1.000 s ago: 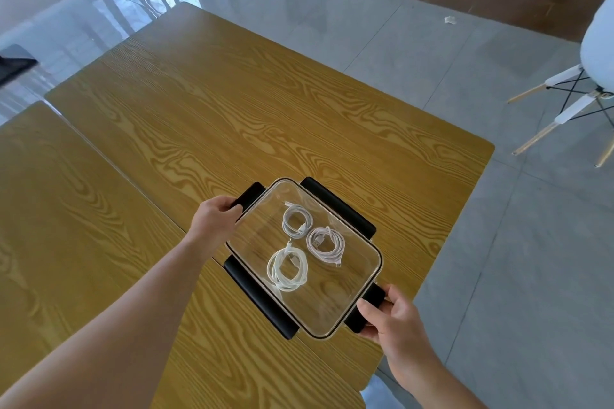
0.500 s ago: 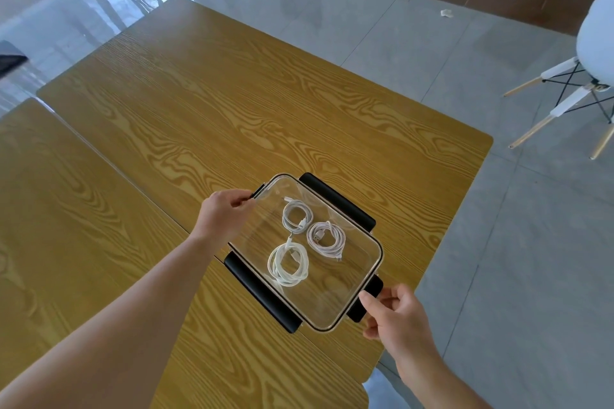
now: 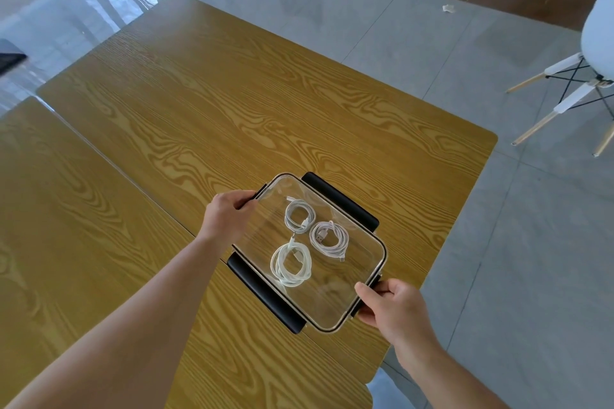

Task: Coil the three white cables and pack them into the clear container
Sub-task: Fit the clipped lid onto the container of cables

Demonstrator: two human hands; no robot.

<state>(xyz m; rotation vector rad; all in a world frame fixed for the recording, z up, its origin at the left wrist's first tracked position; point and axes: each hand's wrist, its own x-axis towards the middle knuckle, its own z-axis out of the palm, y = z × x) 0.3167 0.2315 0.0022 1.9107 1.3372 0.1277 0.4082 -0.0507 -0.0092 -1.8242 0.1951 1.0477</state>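
Nearest the camera, the right hand (image 3: 393, 304) curls its fingers and thumb round the black latch flap at the near right short end of the clear container (image 3: 362, 292), apparently pressing that clip down against the lid edge. Working from the end nearest the body probably gives the wrist a straight push, which is why this hand takes that clip.

The container sits on the wooden counter (image 3: 232, 116), near its right edge, turned at an angle to it. A clear lid covers it, and long black flaps (image 3: 265, 295) stick out along both long sides, seemingly not yet folded down. Through the lid the three cables show, each wound into a loop and lying flat on the bottom: the largest coil (image 3: 291, 264) nearest, a second coil (image 3: 329, 238) to the right of it, and a third coil (image 3: 299, 216) farther back. They lie side by side, hardly overlapping, so the lid can close without catching on them.

At the far left short end, the left hand (image 3: 229, 216) grips the rim and the flap there with bent fingers, thumb on top. Holding opposite ends at once likely keeps the box from sliding while the clips go down. The coiling and packing look finished; only the closing seems to be left.

Beyond the counter, a white chair (image 3: 594, 43) stands on the grey floor.
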